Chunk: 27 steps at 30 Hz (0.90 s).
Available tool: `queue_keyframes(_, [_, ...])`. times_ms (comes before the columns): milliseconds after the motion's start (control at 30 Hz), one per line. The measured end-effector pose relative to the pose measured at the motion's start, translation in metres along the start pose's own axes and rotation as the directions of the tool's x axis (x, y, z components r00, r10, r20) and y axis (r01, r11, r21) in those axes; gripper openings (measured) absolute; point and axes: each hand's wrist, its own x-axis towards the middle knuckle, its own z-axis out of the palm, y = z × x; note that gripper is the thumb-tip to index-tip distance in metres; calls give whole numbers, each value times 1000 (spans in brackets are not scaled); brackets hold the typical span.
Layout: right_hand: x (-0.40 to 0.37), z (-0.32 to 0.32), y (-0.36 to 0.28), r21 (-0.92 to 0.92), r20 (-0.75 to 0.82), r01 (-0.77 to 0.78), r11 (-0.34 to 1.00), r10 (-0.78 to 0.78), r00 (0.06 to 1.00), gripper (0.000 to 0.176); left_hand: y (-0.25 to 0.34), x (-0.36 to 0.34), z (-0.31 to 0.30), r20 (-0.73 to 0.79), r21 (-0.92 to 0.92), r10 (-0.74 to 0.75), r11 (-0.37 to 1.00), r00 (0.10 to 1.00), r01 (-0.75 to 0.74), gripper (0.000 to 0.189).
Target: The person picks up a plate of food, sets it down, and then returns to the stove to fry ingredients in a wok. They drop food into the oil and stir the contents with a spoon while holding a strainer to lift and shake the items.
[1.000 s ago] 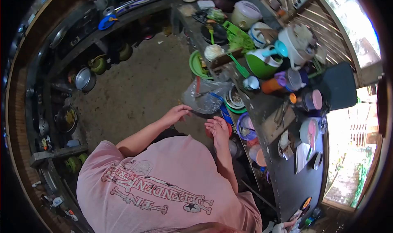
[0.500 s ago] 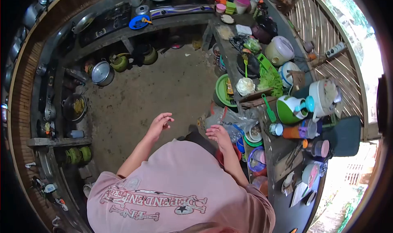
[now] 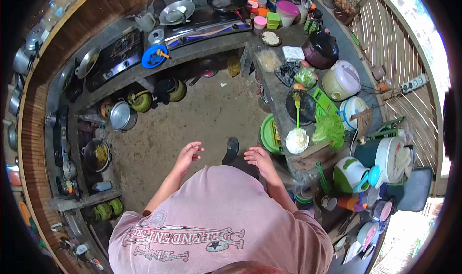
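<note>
Fingers (image 3: 194, 144) of the right hand (image 3: 185, 160) bent, a little apart, raised above the floor (image 3: 221, 98); forearm angled forward. Left hand (image 3: 263, 162) held out opposite, palm turned inward, fingers slightly spread; green basin (image 3: 266, 132) just beyond it, near the counter edge. Dark boot (image 3: 233, 146) visible between the hands.

Room, from the left: wok (image 3: 90, 159) with yellow food, silver pot (image 3: 123, 116), green gas cylinder (image 3: 140, 102). Blue plate (image 3: 151, 58) leans at the stove side. To the right, counter (image 3: 275, 97) carries a dark stone mortar (image 3: 292, 114) with a green spatula (image 3: 298, 108), leafy greens (image 3: 328, 129) and a rice cooker (image 3: 340, 80).
</note>
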Motion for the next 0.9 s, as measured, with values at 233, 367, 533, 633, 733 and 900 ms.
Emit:
queue_keyframes(233, [98, -3, -103, -75, -27, 67, 995, -69, 997, 26, 81, 100, 23, 77, 9, 81, 997, 994, -82, 32])
queue_keyframes(367, [147, 9, -152, -76, -32, 115, 990, -118, 992, 27, 105, 156, 9, 78, -24, 91, 996, 993, -89, 32])
queue_keyframes(533, [211, 36, -192, -61, -37, 125, 990, -128, 991, 27, 153, 229, -17, 59, -13, 90, 996, 994, -90, 31])
queue_keyframes(633, [253, 51, -208, -49, -41, 146, 988, -148, 988, 28, 186, 284, -36, 96, 35, 98, 994, 991, -102, 34])
queue_keyframes(733, [290, 68, -234, -36, -108, 114, 993, -117, 987, 28, 226, 338, -53, 123, 42, 106, 993, 987, -112, 32])
queue_keyframes(900, [340, 87, -275, -39, -147, 171, 985, -175, 974, 24, 284, 420, -67, 254, 130, 134, 977, 958, -171, 35])
